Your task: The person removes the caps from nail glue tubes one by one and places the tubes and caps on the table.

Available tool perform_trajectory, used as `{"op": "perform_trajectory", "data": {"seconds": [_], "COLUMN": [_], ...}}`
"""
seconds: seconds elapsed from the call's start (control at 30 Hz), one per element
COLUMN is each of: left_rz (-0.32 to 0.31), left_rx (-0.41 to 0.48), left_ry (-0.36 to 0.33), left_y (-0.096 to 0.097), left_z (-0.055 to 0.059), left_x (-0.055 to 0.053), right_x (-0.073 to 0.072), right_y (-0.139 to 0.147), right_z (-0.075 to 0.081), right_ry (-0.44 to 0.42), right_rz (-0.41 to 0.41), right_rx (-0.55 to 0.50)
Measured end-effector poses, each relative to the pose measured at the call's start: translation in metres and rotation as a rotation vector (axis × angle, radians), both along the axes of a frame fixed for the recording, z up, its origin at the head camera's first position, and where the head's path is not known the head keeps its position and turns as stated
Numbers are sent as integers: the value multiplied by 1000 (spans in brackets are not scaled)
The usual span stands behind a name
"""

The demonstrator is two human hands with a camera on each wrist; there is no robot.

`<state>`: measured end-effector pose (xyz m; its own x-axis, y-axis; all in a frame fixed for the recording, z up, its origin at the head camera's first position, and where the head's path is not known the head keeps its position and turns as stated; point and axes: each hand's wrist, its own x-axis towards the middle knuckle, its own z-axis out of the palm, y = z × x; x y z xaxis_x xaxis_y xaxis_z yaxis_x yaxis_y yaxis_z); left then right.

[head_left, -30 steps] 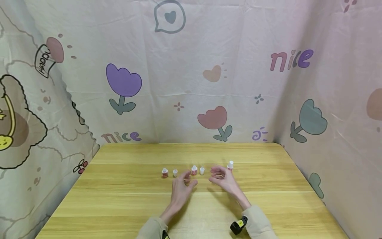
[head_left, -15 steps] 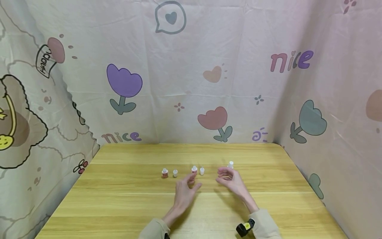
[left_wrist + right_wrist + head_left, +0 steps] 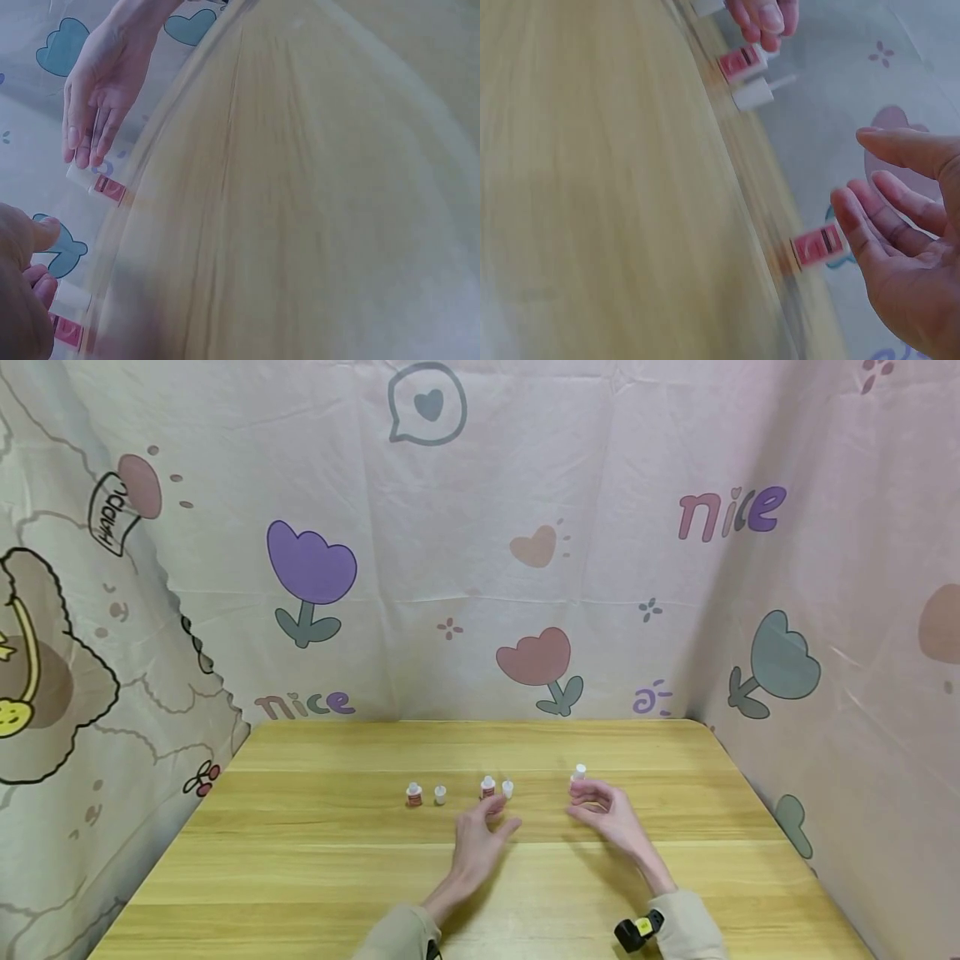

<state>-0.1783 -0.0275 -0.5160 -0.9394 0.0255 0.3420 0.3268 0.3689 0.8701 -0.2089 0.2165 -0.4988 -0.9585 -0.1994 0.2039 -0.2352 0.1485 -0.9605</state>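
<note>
Three small white bottles with red labels stand in a row across the table. The left bottle (image 3: 414, 796) and the middle bottle (image 3: 487, 786) are uncapped. Beside each stands a white cap, the left cap (image 3: 440, 796) and the middle cap (image 3: 507, 788); a thin stem points up from the middle cap in the right wrist view. The right bottle (image 3: 577, 773) wears its white cap. My left hand (image 3: 477, 845) hovers in front of the middle bottle, fingers loosely bent and holding nothing. Just before the right bottle, partly hiding it, my right hand (image 3: 613, 817) hovers with parted, relaxed fingers, also holding nothing.
The wooden table (image 3: 300, 860) reaches back to a patterned cloth (image 3: 450, 568) that hangs behind it and at both sides. A black device with a yellow mark (image 3: 639, 930) sits at the right wrist.
Both hands have shifted to the right, the left from near the left cap to before the middle bottle, the right to before the right bottle. The bottles and caps stay put.
</note>
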Motion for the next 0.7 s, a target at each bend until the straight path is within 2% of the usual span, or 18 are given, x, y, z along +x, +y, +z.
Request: {"op": "perform_trajectory", "data": {"seconds": [0.1,0.33,0.7], "left_rz": [-10,-21,-37], "left_rx": [1,-10,35], "left_ry": [-5,-25,-29], "left_y": [6,23,54], "left_z": [-1,-2,-5], "left_x": [-3,-12,-29], "right_x": [-1,0,3], "right_y": [10,30,51], "right_z": [-1,-2,-6], "right_ry": [15,-6,7], "right_rz": [-5,-72,-92], "right_rx": [8,4,25]}}
